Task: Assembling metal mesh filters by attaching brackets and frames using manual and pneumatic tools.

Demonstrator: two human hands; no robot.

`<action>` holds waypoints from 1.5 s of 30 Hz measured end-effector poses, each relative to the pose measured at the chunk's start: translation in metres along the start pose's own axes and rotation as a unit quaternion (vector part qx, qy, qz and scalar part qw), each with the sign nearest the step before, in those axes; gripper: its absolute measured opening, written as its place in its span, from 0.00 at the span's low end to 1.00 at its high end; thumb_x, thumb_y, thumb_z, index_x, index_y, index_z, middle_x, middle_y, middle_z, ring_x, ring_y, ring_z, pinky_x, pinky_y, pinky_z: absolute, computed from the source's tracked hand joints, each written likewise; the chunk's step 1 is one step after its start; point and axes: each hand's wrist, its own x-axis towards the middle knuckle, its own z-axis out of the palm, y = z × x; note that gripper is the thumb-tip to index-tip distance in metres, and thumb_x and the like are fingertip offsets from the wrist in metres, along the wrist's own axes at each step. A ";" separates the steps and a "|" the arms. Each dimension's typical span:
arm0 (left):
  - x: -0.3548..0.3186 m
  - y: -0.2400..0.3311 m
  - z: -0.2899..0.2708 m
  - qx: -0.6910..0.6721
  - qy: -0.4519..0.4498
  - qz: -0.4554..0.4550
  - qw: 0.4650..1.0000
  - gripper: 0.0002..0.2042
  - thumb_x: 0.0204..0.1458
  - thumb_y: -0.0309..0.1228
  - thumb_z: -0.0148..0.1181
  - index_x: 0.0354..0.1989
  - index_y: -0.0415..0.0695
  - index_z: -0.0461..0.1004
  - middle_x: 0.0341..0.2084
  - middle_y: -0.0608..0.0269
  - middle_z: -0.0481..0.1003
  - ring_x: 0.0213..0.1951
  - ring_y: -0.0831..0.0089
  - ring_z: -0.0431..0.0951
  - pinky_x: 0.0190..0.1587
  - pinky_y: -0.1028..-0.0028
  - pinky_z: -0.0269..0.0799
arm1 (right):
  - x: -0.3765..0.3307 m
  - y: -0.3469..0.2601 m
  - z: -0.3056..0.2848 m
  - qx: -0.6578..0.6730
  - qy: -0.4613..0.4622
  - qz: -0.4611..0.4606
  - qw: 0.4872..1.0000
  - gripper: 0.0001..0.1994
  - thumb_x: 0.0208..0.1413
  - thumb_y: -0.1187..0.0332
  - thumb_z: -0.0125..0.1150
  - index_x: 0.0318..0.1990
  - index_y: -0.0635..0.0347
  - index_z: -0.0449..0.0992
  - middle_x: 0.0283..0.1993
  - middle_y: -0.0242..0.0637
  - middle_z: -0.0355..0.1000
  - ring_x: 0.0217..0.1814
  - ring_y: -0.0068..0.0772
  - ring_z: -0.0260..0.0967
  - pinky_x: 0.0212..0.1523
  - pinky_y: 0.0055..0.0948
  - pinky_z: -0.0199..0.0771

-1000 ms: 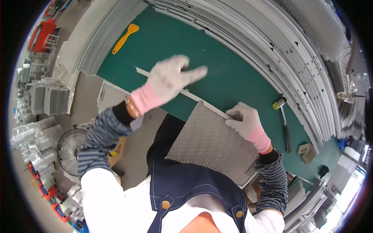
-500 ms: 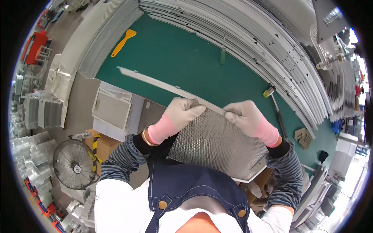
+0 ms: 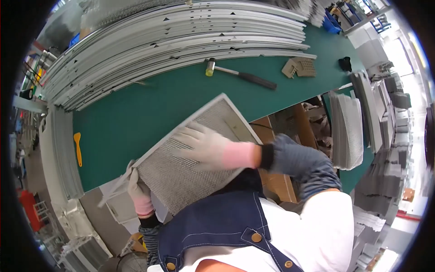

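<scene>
A silver metal mesh panel (image 3: 174, 183) tilts in front of my body, its far edge over the green table. White frame strips line its far and right edges, and one white strip (image 3: 118, 185) juts past its left corner. That left corner is in my left hand (image 3: 139, 192), closed around the edge, with part of the fingers behind it. My right hand (image 3: 199, 144), blurred a little, is spread flat over the mesh with its fingers apart. Both hands wear pale gloves with pink cuffs.
A mallet (image 3: 244, 76) with a black handle lies beyond the panel on the green table (image 3: 122, 120). Long metal strips (image 3: 181, 43) are stacked along the far side. A yellow scraper (image 3: 78, 149) lies at left, beige pieces (image 3: 299, 67) at right. Mesh sheets (image 3: 346, 131) stand stacked at right.
The view has turned to the right. My right hand has let go of the far edge and now spreads over the mesh. My left hand has shifted to the panel's left corner.
</scene>
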 end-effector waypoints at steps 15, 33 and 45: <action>0.108 0.141 0.048 -0.291 -0.354 -0.022 0.889 0.24 0.64 0.45 0.45 0.61 0.40 0.65 0.55 0.49 0.71 0.55 0.61 0.72 0.57 0.66 0.66 | -0.001 -0.016 -0.139 0.000 0.213 0.002 0.977 0.17 0.46 0.80 0.58 0.47 0.65 0.70 0.43 0.45 0.72 0.40 0.50 0.73 0.39 0.38 0.75; 0.024 0.160 0.178 0.408 -0.096 0.304 0.855 0.11 0.56 0.31 0.59 0.31 0.35 0.69 0.18 0.58 0.68 0.23 0.72 0.68 0.29 0.73 0.67 | 0.037 -0.025 -0.145 0.456 0.306 0.198 0.812 0.08 0.59 0.74 0.55 0.41 0.70 0.76 0.38 0.40 0.78 0.38 0.28 0.76 0.45 0.26 0.76; 0.002 0.269 0.158 0.572 -0.296 0.195 0.740 0.44 0.43 0.22 0.65 0.71 0.42 0.49 0.18 0.61 0.73 0.22 0.75 0.74 0.33 0.76 0.73 | 0.057 -0.026 -0.111 0.486 0.238 0.139 0.829 0.38 0.61 0.38 0.45 0.58 0.70 0.64 0.43 0.47 0.75 0.43 0.37 0.77 0.49 0.33 0.76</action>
